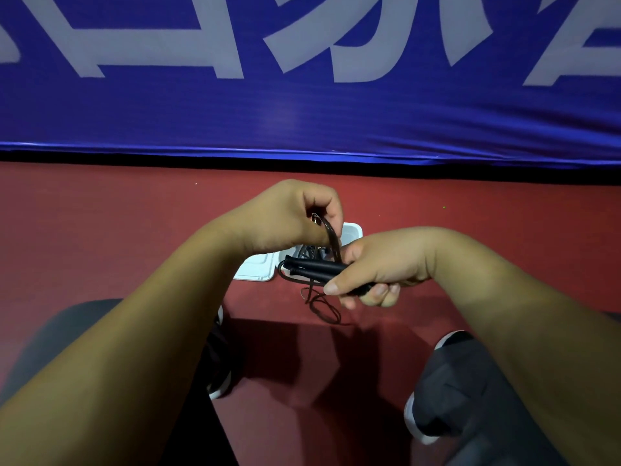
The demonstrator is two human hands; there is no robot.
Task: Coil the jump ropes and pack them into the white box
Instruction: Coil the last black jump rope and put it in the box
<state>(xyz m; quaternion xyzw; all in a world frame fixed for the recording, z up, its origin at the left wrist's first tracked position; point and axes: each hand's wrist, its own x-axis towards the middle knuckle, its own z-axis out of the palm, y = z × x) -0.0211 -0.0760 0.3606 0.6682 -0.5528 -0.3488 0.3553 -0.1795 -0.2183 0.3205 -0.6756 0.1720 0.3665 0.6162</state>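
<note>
While the right hand (379, 264) reaches in from the right with its wrist bent and its knuckles turned away from the camera, its thumb and curled fingers clamp round the handles (312, 265) of a jump rope and hold them level, tips pointing left. The left hand (289, 213) hovers higher and a little farther out, its wrist cocked downward, with the thumb and curled fingers pinching the cord (332, 237), which runs down from that pinch to the handles.

Two handles lie side by side in the one grip. Two or three slack loops (322, 307) of the cord hang beneath them, above the floor (100, 213). One white box (353, 230) sits on the floor just behind the hands and is mostly hidden by them, with a flat white flap (257, 269) spread out to its left. Two shoes show below, one (218, 385) under the left forearm and one (416, 418) under the right.

The handles are slim black rods with ribbed ends, and the cord is thin, dark and wiry. A dark springy coil (307, 248) shows inside the box, which looks like smooth moulded plastic with rounded corners. The floor is matte red, and the blue banner (302, 122) behind it is glossy fabric bearing large white letters.
</note>
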